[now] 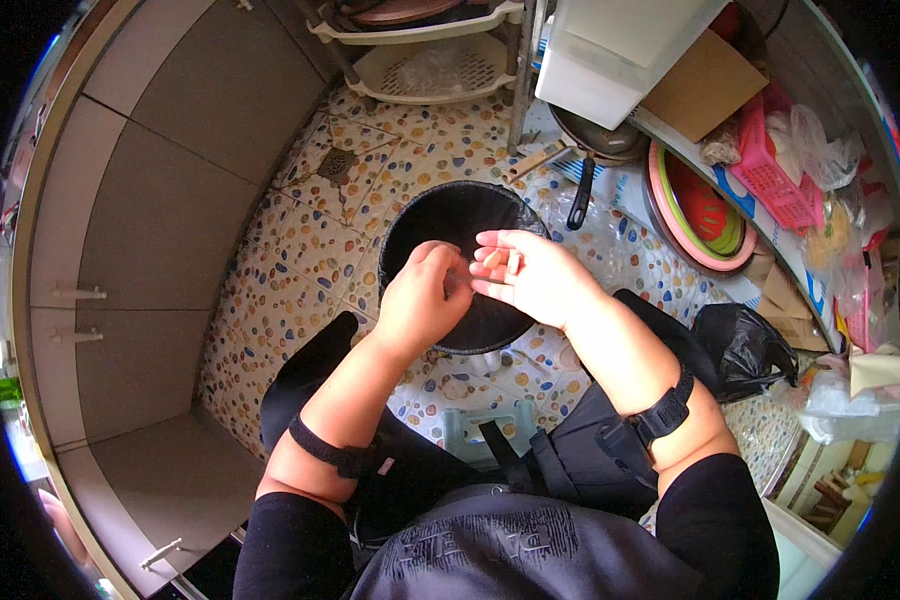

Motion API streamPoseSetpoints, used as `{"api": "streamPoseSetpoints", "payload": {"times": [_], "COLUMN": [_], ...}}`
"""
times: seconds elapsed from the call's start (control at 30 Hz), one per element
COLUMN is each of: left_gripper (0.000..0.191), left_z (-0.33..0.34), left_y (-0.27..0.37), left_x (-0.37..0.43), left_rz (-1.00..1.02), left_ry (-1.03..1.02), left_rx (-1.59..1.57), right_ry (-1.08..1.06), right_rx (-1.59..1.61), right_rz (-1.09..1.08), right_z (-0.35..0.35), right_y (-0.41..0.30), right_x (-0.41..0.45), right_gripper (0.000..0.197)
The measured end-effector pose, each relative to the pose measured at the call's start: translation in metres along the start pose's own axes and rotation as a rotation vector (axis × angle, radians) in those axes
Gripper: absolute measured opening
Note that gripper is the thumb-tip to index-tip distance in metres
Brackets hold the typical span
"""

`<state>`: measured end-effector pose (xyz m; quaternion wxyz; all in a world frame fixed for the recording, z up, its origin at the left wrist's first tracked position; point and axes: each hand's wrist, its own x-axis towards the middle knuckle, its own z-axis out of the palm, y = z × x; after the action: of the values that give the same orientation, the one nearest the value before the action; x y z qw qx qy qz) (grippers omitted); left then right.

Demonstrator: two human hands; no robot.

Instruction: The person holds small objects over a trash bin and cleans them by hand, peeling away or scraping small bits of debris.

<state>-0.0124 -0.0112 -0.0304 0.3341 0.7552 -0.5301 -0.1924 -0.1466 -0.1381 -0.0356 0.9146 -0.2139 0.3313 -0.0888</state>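
Both of my hands are raised above a round bin (412,217) lined with black plastic. My left hand (427,289) is curled with its back up, fingertips near the right hand's fingers; it is slightly blurred, and whether it pinches anything is hidden. My right hand (532,274) is turned palm up, with a few small pale orange-brown pieces (513,262) lying at its bent fingers; what they are is too small to tell. The dark inside of the bin shows no clear contents.
Grey cabinets (165,202) line the left. A plastic rack (450,71) stands ahead. Right are a frying pan (600,139), colourful round basins (709,217), a pink basket (776,172) and a black plastic bag (742,349). A pale plastic stool (457,431) is between the legs.
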Motion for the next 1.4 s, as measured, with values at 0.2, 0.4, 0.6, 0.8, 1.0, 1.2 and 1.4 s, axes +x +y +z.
{"api": "streamPoseSetpoints", "payload": {"times": [0.2, 0.4, 0.6, 0.8, 1.0, 1.2, 1.4], "left_gripper": [0.012, 0.015, 0.016, 0.021, 0.019, 0.02, 0.025], "left_z": [-0.013, -0.022, -0.022, -0.021, -0.022, -0.026, -0.023], "left_y": [0.007, 0.012, -0.004, -0.002, -0.01, 0.001, 0.008], "left_x": [-0.002, -0.003, -0.006, -0.003, -0.005, -0.001, -0.005], "left_rz": [-0.009, -0.128, -0.159, -0.524, -0.644, -0.456, -0.26], "left_ry": [0.083, 0.109, 0.152, 0.009, -0.254, -0.16, 0.055], "left_rx": [-0.145, -0.24, -0.216, -0.925, -1.531, -1.301, -0.918], "right_ry": [-0.03, 0.059, 0.066, -0.011, -0.042, 0.069, 0.064], "right_rx": [-0.063, -0.278, -0.375, -0.83, -1.156, -1.211, -0.994], "right_rz": [-0.086, -0.133, -0.166, -0.656, -0.851, -0.907, -0.661], "right_z": [0.006, 0.028, 0.039, 0.028, 0.043, 0.04, 0.031], "right_y": [0.006, 0.009, 0.011, 0.023, 0.016, 0.008, 0.008], "right_x": [0.006, 0.008, 0.009, 0.019, -0.003, -0.008, -0.004], "right_gripper": [0.026, 0.024, 0.025, 0.019, 0.024, 0.018, 0.01]}}
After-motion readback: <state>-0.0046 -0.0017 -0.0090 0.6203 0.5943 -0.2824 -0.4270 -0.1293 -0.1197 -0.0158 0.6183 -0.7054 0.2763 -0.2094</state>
